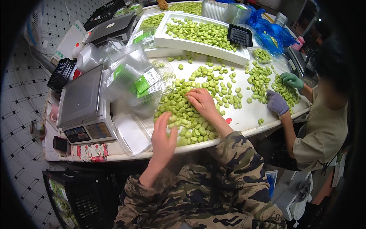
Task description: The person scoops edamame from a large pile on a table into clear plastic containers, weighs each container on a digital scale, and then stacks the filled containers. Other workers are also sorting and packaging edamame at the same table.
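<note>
Shelled green broad beans (197,121) lie heaped on the white table (237,117) in front of me. My right hand (203,104) rests on the top of this heap with its fingers bent among the beans; whether it pinches one is hidden. Slightly blurred, my left hand (163,140) is at the heap's near left side, thumb and fingers apart, with nothing visible in it. An empty clear plastic tray (132,134) sits just left of that hand. Beyond it lean nested clear plastic containers (128,77), with green-and-white printed labels (147,83) on top.
A weighing scale (83,100) and a phone (61,144) are at left. White foam boxes of beans (200,31) stand at the back, a black plastic tray (239,35) on one. At right, a co-worker's gloved hands (277,102) touch another bean pile (258,81). Black crates (83,197) stand below.
</note>
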Demonstrator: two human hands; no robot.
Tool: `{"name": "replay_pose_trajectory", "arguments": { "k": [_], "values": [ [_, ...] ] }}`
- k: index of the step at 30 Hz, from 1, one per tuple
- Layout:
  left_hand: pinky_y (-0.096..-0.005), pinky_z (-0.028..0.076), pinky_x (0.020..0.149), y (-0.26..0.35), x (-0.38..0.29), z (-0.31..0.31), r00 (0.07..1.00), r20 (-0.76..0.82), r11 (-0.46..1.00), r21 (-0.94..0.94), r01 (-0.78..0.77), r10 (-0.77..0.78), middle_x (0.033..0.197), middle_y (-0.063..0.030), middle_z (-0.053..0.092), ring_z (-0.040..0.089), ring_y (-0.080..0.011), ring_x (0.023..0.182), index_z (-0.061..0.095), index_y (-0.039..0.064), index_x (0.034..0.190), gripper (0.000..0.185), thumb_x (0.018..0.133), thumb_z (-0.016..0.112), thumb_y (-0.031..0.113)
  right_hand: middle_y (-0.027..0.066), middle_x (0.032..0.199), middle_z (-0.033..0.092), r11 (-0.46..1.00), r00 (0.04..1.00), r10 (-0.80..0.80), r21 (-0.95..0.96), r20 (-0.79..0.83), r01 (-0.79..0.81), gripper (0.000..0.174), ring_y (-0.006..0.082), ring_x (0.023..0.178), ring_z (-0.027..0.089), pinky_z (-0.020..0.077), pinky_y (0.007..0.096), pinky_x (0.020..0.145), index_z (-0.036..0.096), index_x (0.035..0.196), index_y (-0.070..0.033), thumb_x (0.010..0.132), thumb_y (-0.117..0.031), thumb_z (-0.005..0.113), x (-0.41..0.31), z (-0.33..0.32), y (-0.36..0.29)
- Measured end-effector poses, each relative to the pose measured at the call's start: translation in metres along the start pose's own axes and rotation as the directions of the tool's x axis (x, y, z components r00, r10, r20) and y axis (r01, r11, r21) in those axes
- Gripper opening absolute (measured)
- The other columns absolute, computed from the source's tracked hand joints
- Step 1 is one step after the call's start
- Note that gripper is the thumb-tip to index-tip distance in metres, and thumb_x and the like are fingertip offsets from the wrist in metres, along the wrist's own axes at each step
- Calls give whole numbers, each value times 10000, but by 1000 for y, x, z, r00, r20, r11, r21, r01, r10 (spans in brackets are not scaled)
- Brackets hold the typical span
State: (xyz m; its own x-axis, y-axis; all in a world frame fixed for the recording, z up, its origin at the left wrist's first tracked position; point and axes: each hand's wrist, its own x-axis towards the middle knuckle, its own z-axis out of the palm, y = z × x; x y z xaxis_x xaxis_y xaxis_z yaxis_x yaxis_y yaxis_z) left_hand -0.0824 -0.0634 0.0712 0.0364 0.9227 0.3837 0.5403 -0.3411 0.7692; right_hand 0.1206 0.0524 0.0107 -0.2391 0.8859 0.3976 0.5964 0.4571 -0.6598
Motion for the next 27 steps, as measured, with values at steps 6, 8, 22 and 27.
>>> {"name": "replay_pose_trajectory", "arguments": {
  "k": [6,8,22,27],
  "values": [
    [-454,382,1053,-42,34,46,998,-50,988,152,33,-26,1360,-224,511,520,-377,1228,482,-4,1357,464,923,565,139,100,1214,630,999,996,14,46,-86,-10,305,278,1156,538,403,381,1024,680,1200,-113,945,-250,584,9,0,2],
    [-459,379,1052,-52,44,57,997,-70,983,179,51,-39,1362,-220,518,523,-371,1227,495,2,1352,462,926,563,165,109,1249,618,1000,1000,-3,-5,-10,3,340,297,1185,519,395,392,1034,659,1235,-115,941,-270,585,16,4,6],
    [-425,475,926,-14,18,79,986,-125,994,-22,109,-111,1231,-168,596,580,-357,1120,583,37,1249,350,930,563,178,128,1148,627,988,989,102,-106,-104,-113,390,309,1077,551,432,391,950,635,1248,-81,907,-271,632,-40,-3,-43],
    [-398,450,972,-15,12,94,936,-218,949,-217,229,-275,1304,-172,556,557,-348,1168,568,38,1278,357,959,492,179,133,1156,619,963,941,270,81,-202,-259,356,290,1082,569,457,368,918,663,1216,-90,923,-288,618,-41,19,-56]
  ]
}}
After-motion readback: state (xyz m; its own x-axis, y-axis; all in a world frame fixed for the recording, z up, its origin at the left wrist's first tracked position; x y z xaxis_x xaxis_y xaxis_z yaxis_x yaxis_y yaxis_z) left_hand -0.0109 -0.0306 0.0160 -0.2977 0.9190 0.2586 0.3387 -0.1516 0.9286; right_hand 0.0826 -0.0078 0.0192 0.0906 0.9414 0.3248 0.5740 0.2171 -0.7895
